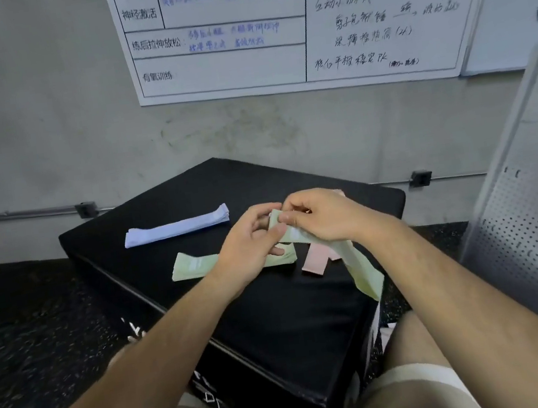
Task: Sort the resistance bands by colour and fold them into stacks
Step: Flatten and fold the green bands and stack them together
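Note:
A green resistance band [361, 267] is held above the black box [277, 323]. My left hand [249, 244] and my right hand [321, 215] both pinch its upper end, and its long tail hangs down to the right under my right wrist. A flat stack of green bands [190, 266] lies on the box below my left hand. A folded stack of blue bands [177, 228] lies further back on the left. Pink bands [315, 261] lie under my right hand, partly hidden.
The box stands on dark speckled floor against a grey wall with a whiteboard [287, 24]. A white perforated metal panel [532, 218] stands at the right. My knees are at the bottom edge.

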